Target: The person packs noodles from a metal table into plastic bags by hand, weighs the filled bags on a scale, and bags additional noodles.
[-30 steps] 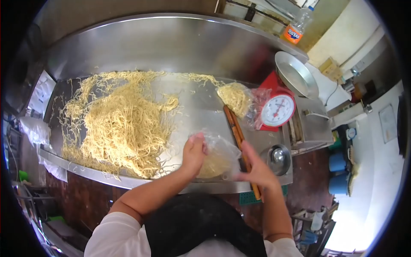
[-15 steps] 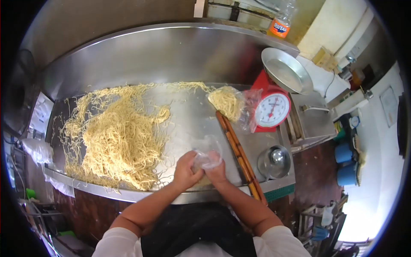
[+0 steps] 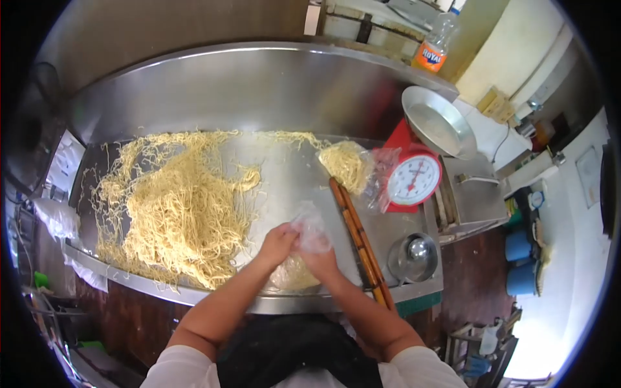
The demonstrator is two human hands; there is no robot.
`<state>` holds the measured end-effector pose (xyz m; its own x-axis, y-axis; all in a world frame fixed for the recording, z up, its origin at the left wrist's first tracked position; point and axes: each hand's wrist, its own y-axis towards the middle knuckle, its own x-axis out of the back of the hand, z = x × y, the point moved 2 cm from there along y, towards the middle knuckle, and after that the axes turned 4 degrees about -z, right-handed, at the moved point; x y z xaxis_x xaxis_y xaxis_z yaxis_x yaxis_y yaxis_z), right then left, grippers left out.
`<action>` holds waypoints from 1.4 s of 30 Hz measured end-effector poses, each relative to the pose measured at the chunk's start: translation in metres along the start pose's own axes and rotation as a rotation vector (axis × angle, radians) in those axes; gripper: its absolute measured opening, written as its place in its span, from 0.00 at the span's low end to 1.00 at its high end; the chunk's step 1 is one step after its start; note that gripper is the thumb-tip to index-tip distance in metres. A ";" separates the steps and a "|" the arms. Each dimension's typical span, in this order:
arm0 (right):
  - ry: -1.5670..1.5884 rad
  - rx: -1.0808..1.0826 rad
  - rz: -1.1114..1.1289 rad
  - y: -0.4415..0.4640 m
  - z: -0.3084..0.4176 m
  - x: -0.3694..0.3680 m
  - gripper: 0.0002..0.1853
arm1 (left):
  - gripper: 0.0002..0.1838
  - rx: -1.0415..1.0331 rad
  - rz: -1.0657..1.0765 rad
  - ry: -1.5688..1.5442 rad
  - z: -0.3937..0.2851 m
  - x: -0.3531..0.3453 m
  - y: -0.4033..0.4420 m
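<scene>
Both hands meet near the front edge of the steel table [image 3: 284, 194]. My left hand [image 3: 279, 244] is closed on the gathered neck of a clear plastic bag [image 3: 290, 274] that holds noodles. Close beside it, my right hand [image 3: 318, 260] is closed on the same bag, partly hidden by the loose plastic. The noodle-filled part rests on the table below and between my hands. A large heap of yellow noodles [image 3: 184, 220] lies to the left. Another bag of noodles [image 3: 346, 167] sits behind, next to the red scale [image 3: 414, 178].
Long wooden sticks [image 3: 361, 246] lie right of my hands and reach over the front edge. A steel bowl [image 3: 413, 258] sits farther right. The scale carries a metal pan [image 3: 440, 123]. An orange-labelled bottle [image 3: 435, 45] stands on the back ledge.
My right hand has moved left from beside the sticks to join my left hand at the bag. The bag's opening, spread wider before, is now bunched between both hands.
</scene>
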<state>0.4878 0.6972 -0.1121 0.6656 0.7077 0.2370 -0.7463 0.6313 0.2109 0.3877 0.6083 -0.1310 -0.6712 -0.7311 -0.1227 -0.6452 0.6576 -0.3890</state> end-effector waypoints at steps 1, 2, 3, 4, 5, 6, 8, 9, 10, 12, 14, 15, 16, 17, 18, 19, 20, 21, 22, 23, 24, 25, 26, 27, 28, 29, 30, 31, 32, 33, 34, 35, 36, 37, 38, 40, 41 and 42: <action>0.142 -0.054 0.018 -0.004 0.021 -0.002 0.12 | 0.18 -0.099 0.096 0.060 -0.043 -0.006 -0.023; 0.284 -0.113 0.036 -0.007 0.032 -0.003 0.13 | 0.20 -0.155 0.156 0.150 -0.064 -0.003 -0.031; 0.469 -0.283 0.038 -0.006 0.031 -0.002 0.12 | 0.22 -0.205 0.218 0.241 -0.079 0.003 -0.037; 0.655 -0.450 0.039 -0.001 0.032 -0.001 0.12 | 0.24 -0.259 0.280 0.333 -0.085 0.008 -0.041; 0.839 -0.608 0.043 0.004 0.033 0.001 0.11 | 0.32 -0.294 0.246 0.224 -0.078 0.010 -0.041; 1.101 -0.644 0.088 0.007 0.020 0.002 0.11 | 0.35 -0.408 0.220 0.626 -0.075 0.004 -0.048; 1.626 -0.717 0.188 0.008 -0.023 0.004 0.10 | 0.38 -0.570 0.052 1.097 -0.053 -0.013 -0.063; 1.458 -0.773 0.103 0.007 -0.014 0.001 0.11 | 0.39 -0.616 -0.083 1.161 -0.037 -0.022 -0.067; 1.288 -0.820 0.022 0.006 0.008 -0.005 0.11 | 0.37 -0.591 -0.084 1.122 -0.015 -0.021 -0.058; 0.958 -0.849 -0.044 0.001 0.037 -0.005 0.11 | 0.34 -0.544 -0.074 1.042 0.020 -0.019 -0.038; 0.636 -0.830 -0.009 -0.009 0.053 -0.001 0.10 | 0.30 -0.612 -0.045 1.052 0.018 -0.022 -0.040; 0.593 -0.782 -0.038 -0.015 0.059 0.003 0.10 | 0.30 -0.663 -0.036 1.088 0.003 -0.025 -0.047; 0.551 -0.736 -0.064 -0.024 0.063 0.009 0.10 | 0.30 -0.712 -0.027 1.125 -0.005 -0.028 -0.051; 0.511 -0.691 -0.092 -0.031 0.063 0.015 0.10 | 0.31 -0.741 -0.029 1.190 -0.003 -0.032 -0.051; 0.417 -0.641 -0.050 -0.035 0.059 0.024 0.11 | 0.32 -0.769 -0.026 1.255 0.001 -0.038 -0.049; 0.325 -0.593 -0.011 -0.039 0.053 0.034 0.13 | 0.33 -0.797 -0.019 1.321 0.005 -0.041 -0.050; 0.235 -0.543 0.024 -0.042 0.050 0.043 0.15 | 0.33 -0.783 -0.023 1.330 0.005 -0.041 -0.050; 0.047 -0.332 0.051 -0.042 0.055 0.049 0.15 | 0.33 -0.771 -0.023 1.340 0.003 -0.041 -0.050; -0.141 -0.121 0.075 -0.043 0.063 0.054 0.14 | 0.33 -0.762 -0.023 1.350 0.001 -0.042 -0.049; -0.330 0.091 0.099 -0.043 0.071 0.058 0.14 | 0.33 -0.742 -0.025 1.338 0.002 -0.042 -0.047; -0.500 -0.006 0.255 -0.043 0.072 0.059 0.14 | 0.32 -0.725 -0.027 1.326 0.003 -0.042 -0.043; -0.667 -0.104 0.411 -0.042 0.073 0.061 0.14 | 0.32 -0.710 -0.032 1.313 0.002 -0.042 -0.041; -0.832 -0.203 0.570 -0.042 0.072 0.063 0.14 | 0.31 -0.720 -0.008 1.315 0.001 -0.043 -0.043; -0.624 -0.359 0.566 -0.044 0.064 0.065 0.14 | 0.30 -0.730 0.014 1.317 -0.005 -0.042 -0.048; -0.411 -0.506 0.558 -0.046 0.048 0.066 0.15 | 0.29 -0.738 0.034 1.320 -0.011 -0.040 -0.054; -0.193 -0.647 0.547 -0.049 0.036 0.066 0.15 | 0.27 -0.776 0.029 1.222 -0.020 -0.035 -0.062; -0.151 -0.661 0.527 -0.049 0.031 0.067 0.15 | 0.25 -0.810 0.025 1.124 -0.030 -0.028 -0.072; -0.107 -0.674 0.508 -0.050 0.027 0.069 0.15 | 0.23 -0.841 0.022 1.026 -0.034 -0.021 -0.077; -0.061 -0.691 0.490 -0.052 0.024 0.069 0.15 | 0.21 -0.563 0.129 0.889 -0.026 -0.014 -0.073; 0.002 -0.699 0.553 -0.054 0.025 0.063 0.16 | 0.19 -0.282 0.226 0.744 -0.016 -0.008 -0.072; 0.067 -0.704 0.619 -0.054 0.027 0.053 0.16 | 0.17 -0.004 0.309 0.589 -0.008 -0.004 -0.075; 0.127 -0.702 0.686 -0.053 0.031 0.043 0.17 | 0.16 0.294 0.340 0.348 -0.005 -0.007 -0.074; -0.096 -0.504 0.759 -0.052 0.037 0.037 0.17 | 0.17 0.316 0.323 0.267 -0.008 -0.009 -0.073; -0.317 -0.298 0.813 -0.052 0.048 0.032 0.18 | 0.18 0.334 0.310 0.186 -0.010 -0.011 -0.070; -0.535 -0.090 0.852 -0.053 0.062 0.031 0.18 | 0.19 0.354 0.301 0.108 -0.012 -0.012 -0.066; -0.495 -0.217 0.808 -0.050 0.082 0.041 0.18 | 0.10 -0.079 0.294 0.714 -0.025 -0.007 -0.056; -0.504 -0.177 0.775 -0.050 0.073 0.048 0.18 | 0.08 -0.435 0.237 1.059 -0.033 -0.010 -0.059; -0.514 -0.138 0.745 -0.049 0.063 0.050 0.18 | 0.06 -0.802 0.164 1.386 -0.044 -0.016 -0.067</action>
<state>0.5579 0.6818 -0.0507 -0.0944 0.7399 0.6660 -0.9540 0.1239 -0.2729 0.4257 0.5843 -0.0624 -0.2584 -0.2198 0.9407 -0.2530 0.9552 0.1537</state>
